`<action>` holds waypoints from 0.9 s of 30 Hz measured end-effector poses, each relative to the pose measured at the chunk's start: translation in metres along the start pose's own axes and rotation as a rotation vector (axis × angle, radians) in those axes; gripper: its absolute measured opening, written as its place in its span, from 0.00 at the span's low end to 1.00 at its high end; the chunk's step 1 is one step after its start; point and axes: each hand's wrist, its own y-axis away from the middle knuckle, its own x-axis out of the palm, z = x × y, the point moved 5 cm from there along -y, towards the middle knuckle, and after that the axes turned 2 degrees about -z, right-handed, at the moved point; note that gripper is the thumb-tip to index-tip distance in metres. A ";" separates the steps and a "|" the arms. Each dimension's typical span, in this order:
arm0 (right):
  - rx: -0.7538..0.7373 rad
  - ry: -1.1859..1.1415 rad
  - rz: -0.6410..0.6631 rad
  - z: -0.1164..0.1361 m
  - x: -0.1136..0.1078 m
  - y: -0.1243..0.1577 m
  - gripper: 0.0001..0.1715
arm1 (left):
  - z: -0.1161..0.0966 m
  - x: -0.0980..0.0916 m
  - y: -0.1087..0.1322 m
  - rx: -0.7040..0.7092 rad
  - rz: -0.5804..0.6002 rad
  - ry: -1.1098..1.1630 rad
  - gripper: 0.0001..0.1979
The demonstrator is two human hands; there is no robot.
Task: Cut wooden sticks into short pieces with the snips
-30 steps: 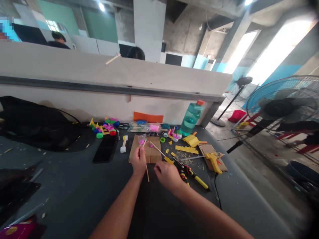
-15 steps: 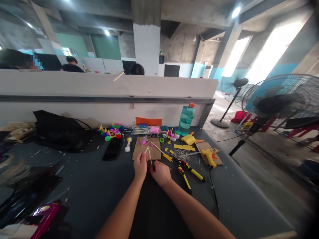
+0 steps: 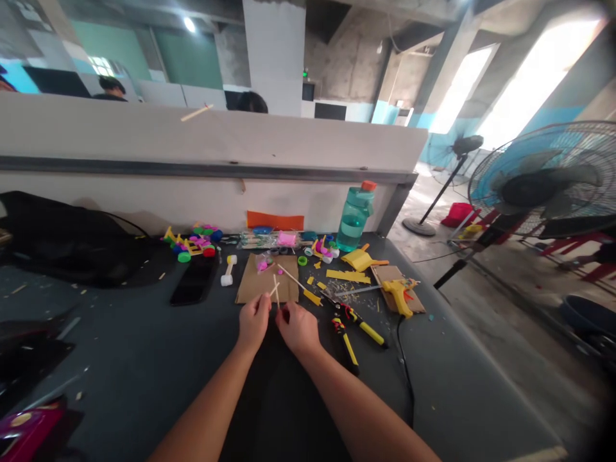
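Observation:
My left hand (image 3: 255, 321) pinches a thin pale wooden stick (image 3: 274, 289) that slants up to the right. Closed as well, my right hand (image 3: 297, 324) grips a second wooden stick (image 3: 276, 292), which stands nearly upright. The two sticks cross just above my fingers; whether they touch I cannot tell. Beyond them lies a flat piece of brown cardboard (image 3: 248, 282) with small pink bits (image 3: 262, 262) on it. Just right of my hands, a stick with a yellow end piece (image 3: 312, 296) rests partly on the cardboard.
Yellow-handled pliers (image 3: 349, 321) lie right of my right hand, and a yellow glue gun (image 3: 399, 295) with a black cord sits farther right. A teal bottle (image 3: 355, 218), a black phone (image 3: 192, 282), coloured toy parts (image 3: 192, 244) and yellow scraps (image 3: 347, 276) are around. A fan (image 3: 543, 186) stands beyond the table.
The whole view has shifted, so the table things appear farther left and slightly higher. The tips of the two sticks have gone from meeting in a peak to crossing each other.

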 end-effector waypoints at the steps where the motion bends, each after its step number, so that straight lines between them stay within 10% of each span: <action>1: 0.004 -0.005 0.001 -0.001 0.000 0.000 0.10 | 0.001 -0.001 0.000 -0.024 -0.011 0.012 0.19; 27: 0.037 -0.253 -0.046 -0.014 -0.006 -0.001 0.13 | 0.005 0.003 -0.008 -0.074 -0.055 0.083 0.18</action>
